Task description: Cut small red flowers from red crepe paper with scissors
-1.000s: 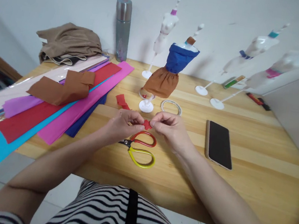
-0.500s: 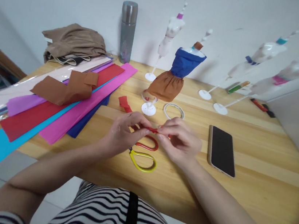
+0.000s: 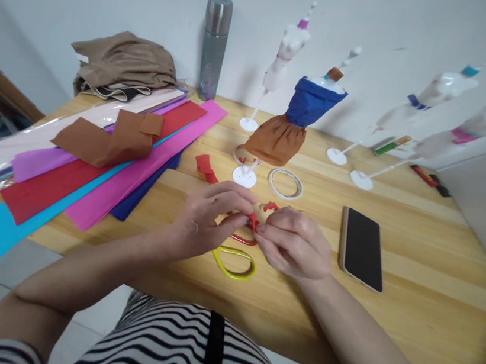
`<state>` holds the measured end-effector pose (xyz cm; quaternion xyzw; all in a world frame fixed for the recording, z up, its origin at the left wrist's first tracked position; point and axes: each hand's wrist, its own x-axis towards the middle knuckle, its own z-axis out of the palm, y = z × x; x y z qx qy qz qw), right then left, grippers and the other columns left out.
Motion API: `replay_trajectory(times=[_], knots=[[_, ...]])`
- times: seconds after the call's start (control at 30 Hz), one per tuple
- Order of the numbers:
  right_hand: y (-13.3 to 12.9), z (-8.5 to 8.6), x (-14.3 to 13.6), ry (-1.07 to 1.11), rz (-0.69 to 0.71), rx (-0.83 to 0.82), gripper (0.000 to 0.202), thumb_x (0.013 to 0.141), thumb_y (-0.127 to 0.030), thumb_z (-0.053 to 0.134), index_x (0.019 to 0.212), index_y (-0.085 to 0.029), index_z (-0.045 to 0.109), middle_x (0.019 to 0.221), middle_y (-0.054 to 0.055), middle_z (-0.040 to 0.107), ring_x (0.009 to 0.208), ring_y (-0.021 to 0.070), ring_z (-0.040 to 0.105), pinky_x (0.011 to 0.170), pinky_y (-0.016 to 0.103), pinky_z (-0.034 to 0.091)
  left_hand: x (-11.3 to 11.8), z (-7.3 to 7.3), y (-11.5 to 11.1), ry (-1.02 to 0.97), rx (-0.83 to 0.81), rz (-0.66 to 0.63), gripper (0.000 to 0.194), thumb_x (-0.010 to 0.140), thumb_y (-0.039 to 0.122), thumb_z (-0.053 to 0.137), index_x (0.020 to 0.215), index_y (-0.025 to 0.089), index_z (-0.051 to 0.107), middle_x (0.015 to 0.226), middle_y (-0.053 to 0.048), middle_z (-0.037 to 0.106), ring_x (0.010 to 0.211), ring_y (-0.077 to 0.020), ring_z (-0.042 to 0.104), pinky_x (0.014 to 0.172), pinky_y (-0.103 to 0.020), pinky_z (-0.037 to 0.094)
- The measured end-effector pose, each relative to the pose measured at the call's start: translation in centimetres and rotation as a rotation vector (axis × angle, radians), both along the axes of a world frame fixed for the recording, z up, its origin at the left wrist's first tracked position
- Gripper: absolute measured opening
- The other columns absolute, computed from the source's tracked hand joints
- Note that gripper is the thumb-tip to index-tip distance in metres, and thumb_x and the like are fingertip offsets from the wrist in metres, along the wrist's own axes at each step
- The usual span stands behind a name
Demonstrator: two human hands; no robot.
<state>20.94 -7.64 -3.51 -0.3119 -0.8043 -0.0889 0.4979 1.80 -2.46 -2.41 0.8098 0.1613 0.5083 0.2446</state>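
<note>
A small piece of red paper (image 3: 254, 221) is pinched between my two hands over the middle of the table. My left hand (image 3: 211, 221) holds its left end between thumb and fingers; my right hand (image 3: 296, 241) grips the other end, fingers curled. Beneath them lie scissors (image 3: 236, 264) with one yellow and one red handle loop, their blades hidden by my left hand. Red scraps (image 3: 271, 206) rest just beyond my fingers, and a red strip (image 3: 206, 167) is farther back. Behind stands a mannequin in a blue top (image 3: 313, 105) and brown skirt (image 3: 278, 139).
Colored paper sheets (image 3: 119, 191) and brown pieces (image 3: 129, 140) cover the left side, below a folded cloth (image 3: 126, 65). A flask (image 3: 214, 50) stands at the back. Right of my hands lie a tape roll (image 3: 285, 184) and a phone (image 3: 363, 248); more mannequins (image 3: 449, 93) stand behind.
My right hand has turned and its fingers have curled in more. The red piece now hangs downward between my fingertips, and red scraps beyond it have come into sight. The view has shifted slightly.
</note>
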Motion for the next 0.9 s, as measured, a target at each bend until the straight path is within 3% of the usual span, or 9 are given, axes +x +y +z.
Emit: replay_trajectory(times=[0.1, 0.23, 0.43, 0.57, 0.67, 0.9], knots=[[-0.1, -0.1, 0.1, -0.024, -0.004, 0.031, 0.020, 0.089, -0.012, 0.070, 0.100, -0.028, 0.073, 0.067, 0.000, 0.065, 0.055, 0.0150, 0.061, 0.051, 0.029, 0.054, -0.1, -0.1, 0.1, 0.018, 0.003, 0.013, 0.011, 0.089, 0.010, 0.060, 0.088, 0.020, 0.064, 0.098, -0.007, 0.078, 0.088, -0.0131, 0.074, 0.073, -0.023, 0.059], [-0.1, 0.2, -0.1, -0.027, 0.004, 0.062, 0.018, 0.089, -0.009, 0.069, 0.098, -0.024, 0.070, 0.068, 0.001, 0.063, 0.056, 0.0145, 0.060, 0.051, 0.028, 0.054, -0.1, -0.1, 0.2, 0.082, 0.056, -0.019, 0.014, 0.088, 0.009, 0.058, 0.093, 0.020, 0.066, 0.109, -0.010, 0.078, 0.100, -0.0163, 0.075, 0.084, -0.027, 0.061], [-0.3, 0.3, -0.3, 0.080, -0.005, -0.017, 0.023, 0.086, -0.008, 0.070, 0.099, -0.027, 0.073, 0.071, 0.001, 0.064, 0.056, 0.0149, 0.060, 0.049, 0.029, 0.050, -0.1, -0.4, 0.4, 0.059, 0.053, -0.011, 0.011, 0.089, 0.012, 0.061, 0.082, 0.021, 0.065, 0.103, -0.007, 0.080, 0.088, -0.0138, 0.076, 0.078, -0.026, 0.063], [-0.5, 0.4, -0.6, 0.196, -0.034, -0.101, 0.020, 0.086, -0.011, 0.069, 0.095, -0.029, 0.073, 0.072, 0.002, 0.068, 0.058, 0.0172, 0.062, 0.051, 0.032, 0.050, 0.1, -0.7, 0.5, 0.026, 0.003, -0.047, 0.004, 0.087, 0.017, 0.069, 0.087, 0.019, 0.066, 0.104, -0.010, 0.079, 0.096, -0.0163, 0.076, 0.083, -0.029, 0.062], [-0.5, 0.7, -1.1, 0.335, -0.045, -0.316, 0.011, 0.087, -0.017, 0.069, 0.082, -0.027, 0.070, 0.067, 0.002, 0.066, 0.058, 0.0178, 0.059, 0.053, 0.034, 0.049, 0.2, -0.3, 0.1, 0.044, -0.195, -0.093, 0.006, 0.088, 0.020, 0.068, 0.084, 0.019, 0.064, 0.106, -0.012, 0.078, 0.098, -0.0180, 0.074, 0.081, -0.029, 0.060], [-0.5, 1.3, -1.8, 0.768, 0.006, -0.882, 0.019, 0.080, -0.027, 0.076, 0.066, -0.022, 0.064, 0.059, -0.003, 0.055, 0.051, 0.0103, 0.043, 0.051, 0.028, 0.037, 0.3, 0.8, 0.1, 0.130, -0.877, -0.127, 0.015, 0.080, 0.032, 0.070, 0.083, 0.017, 0.066, 0.091, -0.005, 0.074, 0.081, -0.0153, 0.068, 0.068, -0.025, 0.052]])
